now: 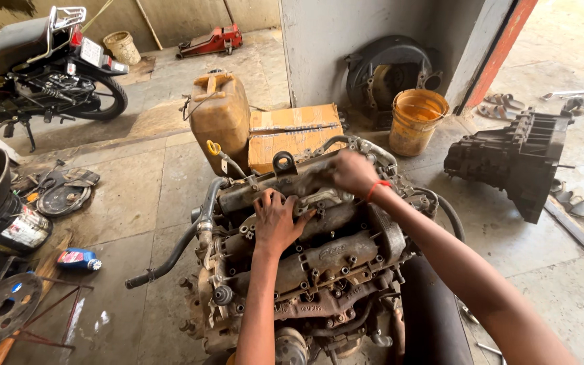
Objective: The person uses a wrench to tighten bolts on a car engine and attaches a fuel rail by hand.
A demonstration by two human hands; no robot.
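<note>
Engine [319,263] under both hands, left [275,220] flat, right [351,172] curled

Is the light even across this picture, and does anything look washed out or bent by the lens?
Head view: the concrete at upper right is sunlit and pale, while the engine under the left hand and right hand sits in softer shade, sharp and readable; the pillar and motorcycle lean outward, a wide-lens bend.
</note>
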